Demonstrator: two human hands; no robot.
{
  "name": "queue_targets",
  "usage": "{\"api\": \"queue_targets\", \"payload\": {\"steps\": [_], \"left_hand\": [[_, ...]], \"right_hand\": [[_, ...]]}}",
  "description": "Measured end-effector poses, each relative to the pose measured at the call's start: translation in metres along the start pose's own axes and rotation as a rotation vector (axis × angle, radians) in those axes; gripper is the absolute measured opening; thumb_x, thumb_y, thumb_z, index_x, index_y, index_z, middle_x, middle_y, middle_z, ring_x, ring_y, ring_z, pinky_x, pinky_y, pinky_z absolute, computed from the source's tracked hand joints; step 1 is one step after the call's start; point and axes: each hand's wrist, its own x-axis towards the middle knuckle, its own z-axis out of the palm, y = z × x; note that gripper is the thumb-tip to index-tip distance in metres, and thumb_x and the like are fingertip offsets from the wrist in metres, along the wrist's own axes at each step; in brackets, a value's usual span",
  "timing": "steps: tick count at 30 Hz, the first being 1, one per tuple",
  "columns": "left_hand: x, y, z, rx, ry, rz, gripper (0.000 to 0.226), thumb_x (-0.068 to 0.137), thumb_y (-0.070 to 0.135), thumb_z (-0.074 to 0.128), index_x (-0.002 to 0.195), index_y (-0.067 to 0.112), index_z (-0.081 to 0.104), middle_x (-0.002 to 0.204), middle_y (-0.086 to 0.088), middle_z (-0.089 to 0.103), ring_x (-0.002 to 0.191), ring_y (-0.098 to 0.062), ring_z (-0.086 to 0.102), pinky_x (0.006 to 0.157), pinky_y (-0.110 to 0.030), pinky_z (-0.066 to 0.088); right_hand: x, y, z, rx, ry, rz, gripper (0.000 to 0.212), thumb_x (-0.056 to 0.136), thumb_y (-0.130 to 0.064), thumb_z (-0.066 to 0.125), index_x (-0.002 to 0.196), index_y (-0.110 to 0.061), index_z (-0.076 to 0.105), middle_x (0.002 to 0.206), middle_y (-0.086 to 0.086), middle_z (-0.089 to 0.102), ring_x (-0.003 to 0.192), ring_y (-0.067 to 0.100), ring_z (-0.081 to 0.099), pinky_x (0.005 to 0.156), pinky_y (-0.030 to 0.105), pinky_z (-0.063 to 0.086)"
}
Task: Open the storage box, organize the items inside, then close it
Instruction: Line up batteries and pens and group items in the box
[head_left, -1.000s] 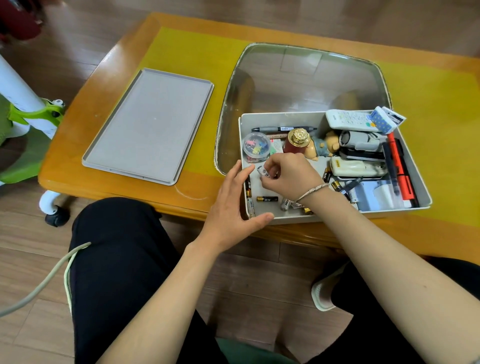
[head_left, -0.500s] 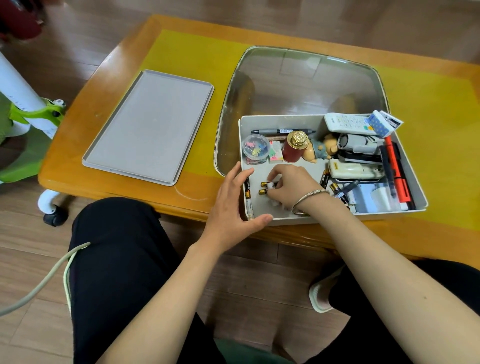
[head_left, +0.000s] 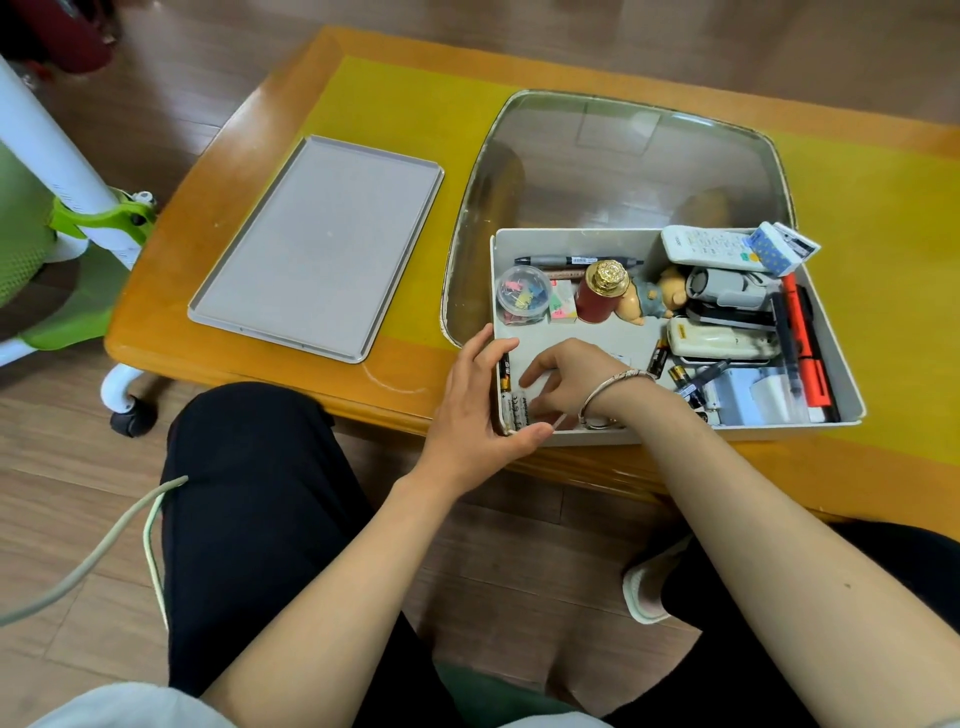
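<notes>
On the wooden table (head_left: 218, 312), over wood flooring, a grey lid (head_left: 317, 244) lies flat near the left edge. At the near edge stands the open storage box (head_left: 836, 364), crowded with a remote (head_left: 711, 249), clip jar (head_left: 522, 296) and batteries (head_left: 511, 400). Left hand (head_left: 467, 410) clasps its near-left corner; right hand (head_left: 566, 379) reaches inside with fingers relaxed, touching the batteries.

The bench (head_left: 249, 332) is glossy varnished wood with a matt yellow top surface and a smooth glass pane (head_left: 623, 161) set into it; the storage box (head_left: 841, 395) and its lid (head_left: 317, 249) look like matt grey plastic; the clip tub (head_left: 522, 293) is clear plastic; the jar cap (head_left: 607, 274) is shiny gold; the bracelet (head_left: 613, 382) on the right wrist looks metallic; the floor (head_left: 78, 493) is smooth wood.
</notes>
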Motion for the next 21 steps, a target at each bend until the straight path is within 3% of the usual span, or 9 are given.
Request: {"api": "queue_targets", "payload": {"steps": [5, 10, 15, 17, 21], "left_hand": [[-0.001, 0.003, 0.000, 0.005, -0.002, -0.019, 0.082, 0.068, 0.064, 0.059, 0.140, 0.038, 0.027, 0.153, 0.007, 0.020, 0.138, -0.013, 0.025, 0.104, -0.036, 0.035], [-0.003, 0.004, -0.001, 0.026, -0.015, -0.031, 0.083, 0.069, 0.065, 0.057, 0.141, 0.038, 0.026, 0.153, 0.006, 0.020, 0.139, -0.014, 0.024, 0.106, -0.036, 0.034], [-0.003, 0.006, -0.002, 0.026, -0.025, -0.042, 0.083, 0.069, 0.065, 0.057, 0.141, 0.037, 0.026, 0.153, 0.005, 0.021, 0.139, -0.014, 0.025, 0.107, -0.038, 0.035], [-0.003, 0.006, -0.003, 0.029, -0.031, -0.044, 0.084, 0.069, 0.066, 0.056, 0.142, 0.035, 0.027, 0.153, 0.005, 0.021, 0.139, -0.014, 0.025, 0.107, -0.040, 0.035], [-0.003, 0.007, -0.003, 0.032, -0.030, -0.058, 0.084, 0.069, 0.065, 0.058, 0.141, 0.035, 0.027, 0.151, 0.007, 0.022, 0.138, -0.014, 0.027, 0.106, -0.044, 0.040]], "right_hand": [[0.001, -0.003, 0.001, -0.011, -0.015, -0.012, 0.031, 0.077, -0.013, 0.072, 0.107, -0.022, 0.066, 0.091, 0.003, 0.070, 0.066, 0.012, 0.063, 0.066, 0.026, 0.054], [0.003, -0.001, 0.005, -0.058, 0.044, 0.013, 0.026, 0.075, -0.014, 0.074, 0.097, -0.025, 0.070, 0.070, -0.007, 0.063, 0.061, 0.004, 0.061, 0.048, 0.015, 0.040], [0.004, 0.001, 0.003, -0.048, -0.012, -0.027, 0.030, 0.077, -0.020, 0.073, 0.106, -0.021, 0.067, 0.079, -0.002, 0.070, 0.056, 0.006, 0.062, 0.057, 0.020, 0.049], [0.001, 0.004, -0.001, -0.007, -0.022, -0.036, 0.030, 0.078, -0.020, 0.073, 0.106, -0.023, 0.063, 0.074, -0.001, 0.072, 0.050, 0.006, 0.065, 0.054, 0.021, 0.052], [-0.006, 0.015, -0.012, -0.015, 0.122, -0.038, 0.020, 0.078, -0.021, 0.075, 0.096, -0.020, 0.067, 0.062, -0.008, 0.067, 0.050, 0.008, 0.064, 0.050, 0.017, 0.048]]}}
